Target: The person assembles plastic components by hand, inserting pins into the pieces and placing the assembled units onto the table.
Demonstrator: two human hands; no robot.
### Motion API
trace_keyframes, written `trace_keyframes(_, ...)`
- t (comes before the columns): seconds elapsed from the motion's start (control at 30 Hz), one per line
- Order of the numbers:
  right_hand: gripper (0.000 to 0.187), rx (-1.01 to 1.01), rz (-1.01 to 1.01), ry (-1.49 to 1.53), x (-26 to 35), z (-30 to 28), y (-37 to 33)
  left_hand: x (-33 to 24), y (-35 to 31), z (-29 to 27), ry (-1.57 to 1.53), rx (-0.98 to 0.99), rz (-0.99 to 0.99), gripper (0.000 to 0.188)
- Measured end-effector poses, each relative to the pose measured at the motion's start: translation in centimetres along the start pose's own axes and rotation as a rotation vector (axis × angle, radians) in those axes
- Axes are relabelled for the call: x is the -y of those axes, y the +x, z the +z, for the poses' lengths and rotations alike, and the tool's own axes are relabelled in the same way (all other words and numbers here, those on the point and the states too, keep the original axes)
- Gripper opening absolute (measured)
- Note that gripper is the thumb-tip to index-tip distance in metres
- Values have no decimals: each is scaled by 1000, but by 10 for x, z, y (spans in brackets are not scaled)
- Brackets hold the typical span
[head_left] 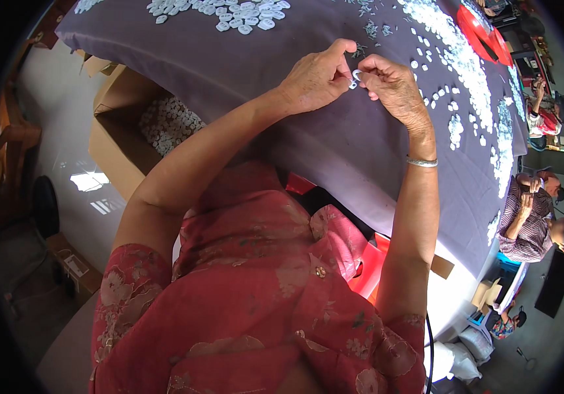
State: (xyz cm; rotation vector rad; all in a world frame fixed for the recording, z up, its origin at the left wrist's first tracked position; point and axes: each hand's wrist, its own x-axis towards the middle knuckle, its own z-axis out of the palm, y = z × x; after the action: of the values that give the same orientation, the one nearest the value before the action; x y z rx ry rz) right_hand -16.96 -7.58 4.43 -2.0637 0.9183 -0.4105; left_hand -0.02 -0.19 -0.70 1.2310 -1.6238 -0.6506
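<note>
A wide table draped in a purple-grey cloth [334,144] fills the upper half of the view, scattered with small white plastic pieces: one heap [229,13] at about 11 o'clock, and a long band [465,72] curving down the cloth's edge from 1 to 3 o'clock. Both hands meet above the cloth near 12 o'clock. The left hand [314,79] and the right hand [393,85] have their fingertips pressed together around one small white piece [356,76], pinched between them just over the cloth; its exact shape is too small to tell. A silver bangle [421,161] sits on the right wrist. The person wears a red floral blouse [255,295]. At 9 o'clock, on the floor beside the table, an open cardboard box [131,131] holds more white pieces. At 3 o'clock, well apart, another person in a striped shirt [524,223] sits at the table's far end.
</note>
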Motion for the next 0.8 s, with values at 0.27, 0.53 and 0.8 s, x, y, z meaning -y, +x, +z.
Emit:
trace_keyframes(0.27, 8, 34, 17, -17, 4, 3, -1, 0, -1, -1, -2, 0, -15, 47)
trace_keyframes(0.53, 11, 27, 9, 4, 4, 4, -4, 3, 0, 2, 7, -26, 7, 52)
trace_keyframes(0.8, 12, 8, -56, -103, 4, 3, -4, 2, 0, 7, 104, -69, 45, 55)
